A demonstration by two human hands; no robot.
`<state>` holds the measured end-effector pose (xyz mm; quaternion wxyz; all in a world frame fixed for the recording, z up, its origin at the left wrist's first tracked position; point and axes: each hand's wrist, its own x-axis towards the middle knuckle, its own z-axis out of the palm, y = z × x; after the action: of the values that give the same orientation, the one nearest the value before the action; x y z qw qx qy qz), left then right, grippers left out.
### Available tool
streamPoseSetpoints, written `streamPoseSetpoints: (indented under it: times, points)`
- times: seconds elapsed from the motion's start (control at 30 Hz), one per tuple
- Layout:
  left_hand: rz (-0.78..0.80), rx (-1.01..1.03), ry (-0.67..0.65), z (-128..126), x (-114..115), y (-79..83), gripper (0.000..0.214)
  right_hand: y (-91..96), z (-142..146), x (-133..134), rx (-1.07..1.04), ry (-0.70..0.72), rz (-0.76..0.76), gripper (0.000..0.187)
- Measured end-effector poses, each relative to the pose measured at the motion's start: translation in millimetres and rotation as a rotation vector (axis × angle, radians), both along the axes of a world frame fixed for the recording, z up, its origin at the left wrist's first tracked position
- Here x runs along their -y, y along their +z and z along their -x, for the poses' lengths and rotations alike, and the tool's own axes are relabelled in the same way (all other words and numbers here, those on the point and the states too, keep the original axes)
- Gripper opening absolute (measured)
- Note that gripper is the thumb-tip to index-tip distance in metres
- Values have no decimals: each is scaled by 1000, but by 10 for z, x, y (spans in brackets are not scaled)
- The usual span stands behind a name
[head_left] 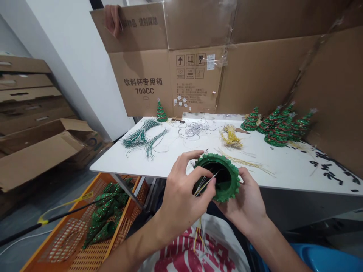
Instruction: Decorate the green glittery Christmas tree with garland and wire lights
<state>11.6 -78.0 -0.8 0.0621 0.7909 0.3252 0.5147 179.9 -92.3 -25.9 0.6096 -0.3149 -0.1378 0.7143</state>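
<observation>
My right hand (241,204) cups a hollow green beaded Christmas tree ornament (215,177) from below, its dark open base turned toward me. My left hand (181,196) is at the opening, its fingers pinching a bundle of thin pale wires (202,187) that run into the hollow and hang down below the hand. Several finished green trees (279,128) stand at the table's right, and a single small one (161,112) stands at the back.
The white table (176,155) holds bundles of green wire strands, a tangle of thin dark wire and yellow straw-like fibres. Large cardboard sheets stand behind it. An orange mesh crate (93,226) with green tree pieces sits on the floor at the left.
</observation>
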Motion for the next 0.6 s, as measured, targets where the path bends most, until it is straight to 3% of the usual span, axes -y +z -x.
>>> streamPoseSetpoints:
  times: [0.4,0.6]
  points:
    - [50,118,33,2,17,52,14,116,46,30,12,-29,1,16]
    - [-18,78,49,-6,81,120,17,143,84,32,-40,-44,-48,15]
